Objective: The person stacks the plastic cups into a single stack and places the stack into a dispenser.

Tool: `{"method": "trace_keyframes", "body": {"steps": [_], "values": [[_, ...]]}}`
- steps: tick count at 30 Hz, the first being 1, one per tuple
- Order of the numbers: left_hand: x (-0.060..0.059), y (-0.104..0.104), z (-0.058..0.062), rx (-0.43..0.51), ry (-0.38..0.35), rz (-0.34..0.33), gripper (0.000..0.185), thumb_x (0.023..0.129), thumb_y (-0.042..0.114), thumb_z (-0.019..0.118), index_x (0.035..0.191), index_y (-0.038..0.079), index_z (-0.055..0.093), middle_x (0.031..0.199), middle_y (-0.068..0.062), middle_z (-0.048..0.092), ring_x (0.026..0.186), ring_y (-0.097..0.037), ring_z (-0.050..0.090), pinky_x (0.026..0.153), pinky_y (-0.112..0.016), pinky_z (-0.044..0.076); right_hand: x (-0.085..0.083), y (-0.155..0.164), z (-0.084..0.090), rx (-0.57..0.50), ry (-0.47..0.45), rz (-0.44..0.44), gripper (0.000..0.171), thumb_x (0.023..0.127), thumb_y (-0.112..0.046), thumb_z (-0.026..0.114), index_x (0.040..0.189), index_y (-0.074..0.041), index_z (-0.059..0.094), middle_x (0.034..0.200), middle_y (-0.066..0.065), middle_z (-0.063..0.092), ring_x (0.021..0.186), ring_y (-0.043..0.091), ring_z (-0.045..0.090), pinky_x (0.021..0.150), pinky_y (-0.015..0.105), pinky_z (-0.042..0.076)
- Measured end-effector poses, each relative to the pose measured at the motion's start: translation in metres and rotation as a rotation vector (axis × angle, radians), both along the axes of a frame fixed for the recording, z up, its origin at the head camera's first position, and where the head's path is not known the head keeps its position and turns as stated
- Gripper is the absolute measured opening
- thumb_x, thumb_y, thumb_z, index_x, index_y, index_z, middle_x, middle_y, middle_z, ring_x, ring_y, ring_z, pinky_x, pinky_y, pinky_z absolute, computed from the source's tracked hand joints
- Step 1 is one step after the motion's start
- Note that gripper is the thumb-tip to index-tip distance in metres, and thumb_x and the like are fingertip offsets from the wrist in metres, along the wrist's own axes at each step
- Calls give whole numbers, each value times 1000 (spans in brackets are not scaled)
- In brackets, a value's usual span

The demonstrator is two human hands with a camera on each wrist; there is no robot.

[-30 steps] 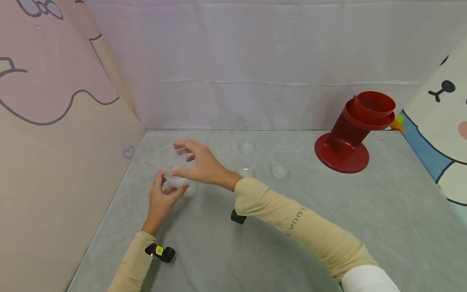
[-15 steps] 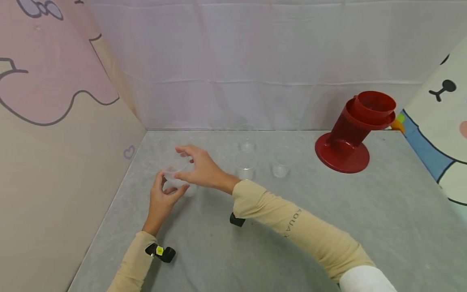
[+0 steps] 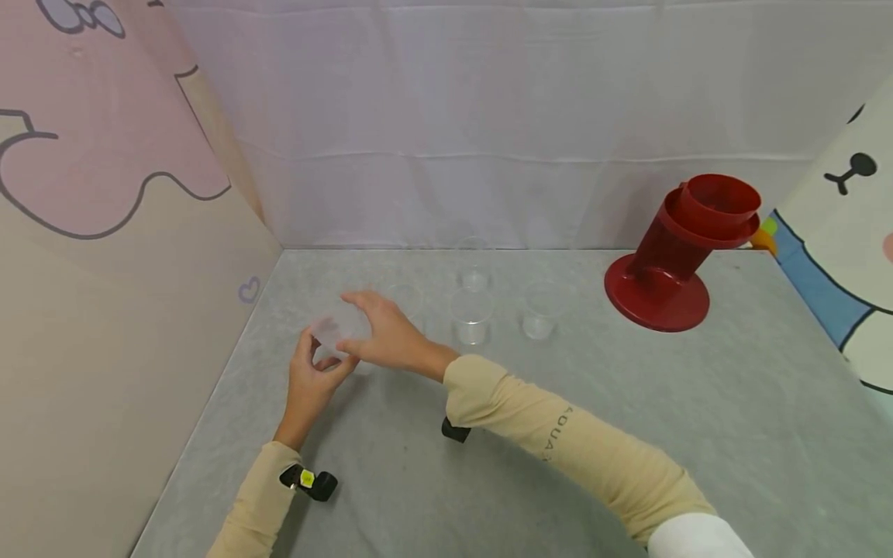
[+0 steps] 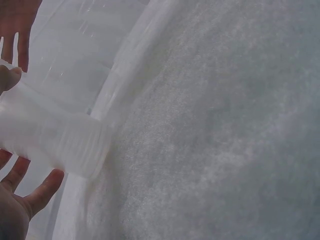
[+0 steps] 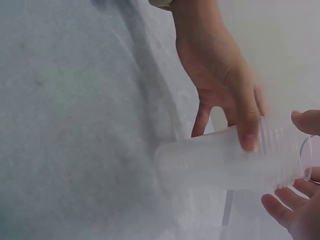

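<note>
In the head view my left hand (image 3: pixel 310 391) holds a stack of clear plastic cups (image 5: pixel 205 160) near the table's left edge. Its thumb and fingers curl round the stack, which the right wrist view shows most plainly. My right hand (image 3: pixel 391 333) is at the top of the stack, thumb and fingers spread round the rim of the uppermost clear cup (image 5: pixel 306 156). That cup sits at the stack's mouth; its see-through wall makes its depth hard to tell. In the left wrist view the stack's ribbed end lies close to the table cloth.
More clear cups stand behind and to the right, among them a front cup (image 3: pixel 471 322), a rear cup (image 3: pixel 474 277) and a right-hand cup (image 3: pixel 539 314). A red round-based stand (image 3: pixel 659 287) with a red cup-shaped top is at the back right. Fabric walls (image 3: pixel 446 116) border the grey table.
My right hand has come down and slightly toward me, bringing the clear cup from above the stack to its mouth. My left hand has stayed nearly still with the stack.
</note>
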State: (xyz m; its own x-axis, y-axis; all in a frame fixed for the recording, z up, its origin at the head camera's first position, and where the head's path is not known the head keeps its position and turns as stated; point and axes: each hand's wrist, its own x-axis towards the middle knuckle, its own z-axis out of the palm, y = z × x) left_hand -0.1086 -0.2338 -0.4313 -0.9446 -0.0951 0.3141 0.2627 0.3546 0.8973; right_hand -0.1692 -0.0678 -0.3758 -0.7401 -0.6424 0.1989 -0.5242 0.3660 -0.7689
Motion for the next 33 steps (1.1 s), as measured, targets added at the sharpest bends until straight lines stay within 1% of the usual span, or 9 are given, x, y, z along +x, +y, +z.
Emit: {"method": "trace_keyframes", "body": {"steps": [5, 9, 12, 15, 18, 23, 27, 30, 33], "values": [[1, 2, 1, -9, -26, 7, 69, 78, 0, 75, 137, -4, 39, 135, -20, 43, 121, -28, 46, 79, -46, 52, 0, 2, -8, 7, -6, -4, 68, 88, -30, 68, 144, -9, 37, 145, 5, 40, 133, 16, 36, 106, 32, 34], [1, 2, 1, -14, -27, 4, 69, 79, 1, 75, 138, -4, 39, 137, -19, 43, 122, -29, 46, 79, -48, 52, -1, 4, -12, 26, 11, -6, 67, 88, -32, 67, 144, -10, 38, 145, 4, 40, 129, 17, 40, 104, 34, 36], [1, 2, 1, -10, -14, 1, 69, 79, 1, 75, 138, -4, 39, 135, -19, 44, 118, -29, 48, 78, -45, 53, -2, 6, -13, 32, 16, -7, 67, 88, -33, 68, 144, -10, 39, 144, 4, 42, 124, 17, 45, 101, 34, 39], [1, 2, 0, 1, -6, -1, 70, 78, 0, 75, 137, -4, 39, 133, -19, 46, 115, -25, 50, 77, -38, 55, -3, 6, -14, 23, 18, -7, 66, 88, -31, 69, 143, -7, 40, 142, 5, 44, 120, 17, 47, 98, 32, 41], [0, 3, 0, 2, -2, 5, 70, 77, -1, 76, 137, -4, 39, 131, -19, 48, 112, -18, 51, 76, -36, 55, -3, 7, -14, 8, 23, -16, 63, 87, -29, 70, 139, -5, 44, 139, 6, 47, 118, 18, 49, 97, 30, 42], [0, 3, 0, -14, 3, 21, 71, 76, -1, 77, 136, -5, 40, 128, -16, 49, 108, -9, 51, 75, -42, 54, -2, 11, -13, -16, 17, -37, 56, 86, -24, 72, 134, -6, 50, 133, 5, 51, 116, 20, 50, 92, 28, 45], [0, 4, 0, -10, -7, 26, 71, 76, 0, 77, 136, -4, 40, 128, -14, 49, 107, -7, 50, 75, -42, 54, -2, 15, -11, -32, 19, -54, 57, 83, -19, 75, 133, -8, 51, 129, 6, 51, 115, 23, 50, 87, 27, 47], [0, 3, 0, -9, -16, 26, 71, 76, 1, 77, 136, -2, 40, 129, -13, 48, 108, -8, 50, 75, -38, 55, -3, 18, -10, -46, 33, -67, 58, 81, -18, 77, 132, -9, 51, 128, 7, 51, 114, 24, 50, 86, 27, 47], [0, 3, 0, -13, -19, 28, 71, 76, 1, 78, 136, -2, 40, 130, -13, 47, 109, -8, 49, 75, -35, 55, -5, 21, -10, -70, 68, -90, 59, 78, -18, 79, 130, -9, 53, 127, 6, 52, 113, 22, 50, 86, 26, 47]]}}
